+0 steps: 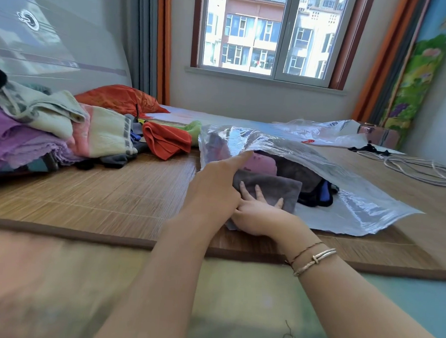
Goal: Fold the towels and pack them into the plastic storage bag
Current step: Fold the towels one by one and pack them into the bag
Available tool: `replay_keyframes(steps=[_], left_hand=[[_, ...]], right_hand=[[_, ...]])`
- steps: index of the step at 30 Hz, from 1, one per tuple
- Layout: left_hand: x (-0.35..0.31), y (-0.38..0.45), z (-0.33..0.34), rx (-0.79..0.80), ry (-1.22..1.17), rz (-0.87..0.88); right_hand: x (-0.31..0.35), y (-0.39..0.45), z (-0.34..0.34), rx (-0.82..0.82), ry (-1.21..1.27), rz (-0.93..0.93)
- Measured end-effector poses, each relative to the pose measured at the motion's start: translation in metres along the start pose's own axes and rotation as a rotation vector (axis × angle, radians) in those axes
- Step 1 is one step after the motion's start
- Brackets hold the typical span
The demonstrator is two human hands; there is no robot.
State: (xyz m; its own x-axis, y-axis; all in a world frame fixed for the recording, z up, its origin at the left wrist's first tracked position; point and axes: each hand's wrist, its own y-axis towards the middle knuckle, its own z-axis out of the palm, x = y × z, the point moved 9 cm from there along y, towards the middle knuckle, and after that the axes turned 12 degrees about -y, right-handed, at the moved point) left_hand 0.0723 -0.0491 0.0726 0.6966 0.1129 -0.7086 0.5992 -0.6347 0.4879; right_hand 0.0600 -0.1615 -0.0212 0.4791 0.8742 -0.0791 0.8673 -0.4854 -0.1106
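Packing is partly done: your right hand (256, 212) presses flat on the folded grey towel (272, 189) at the plastic bag (357, 207) mouth, while your left hand (216, 184) grips its edge. Pink towel (263, 163) lies inside. Soft unfolded pile (64, 127) waits at 9 o'clock.

Folded grey towel (272, 189) at bag (356, 209) mouth
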Motion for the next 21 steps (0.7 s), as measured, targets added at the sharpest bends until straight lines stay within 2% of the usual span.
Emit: replay_keyframes(steps=[5,13,18,21], left_hand=[[-0.005,-0.004,0.003,0.065,-0.011,0.034],[0.009,-0.001,-0.009,0.028,0.011,0.059],[0.018,-0.001,-0.009,0.032,0.07,0.042],[0.019,-0.005,0.001,0.109,0.028,0.042]], right_hand=[[-0.002,0.028,-0.005,0.012,-0.126,0.035],[-0.011,0.088,-0.015,-0.092,-0.151,0.091],[-0.006,0.065,-0.017,-0.174,-0.152,0.027],[0.005,0.023,-0.018,-0.186,-0.248,-0.019]])
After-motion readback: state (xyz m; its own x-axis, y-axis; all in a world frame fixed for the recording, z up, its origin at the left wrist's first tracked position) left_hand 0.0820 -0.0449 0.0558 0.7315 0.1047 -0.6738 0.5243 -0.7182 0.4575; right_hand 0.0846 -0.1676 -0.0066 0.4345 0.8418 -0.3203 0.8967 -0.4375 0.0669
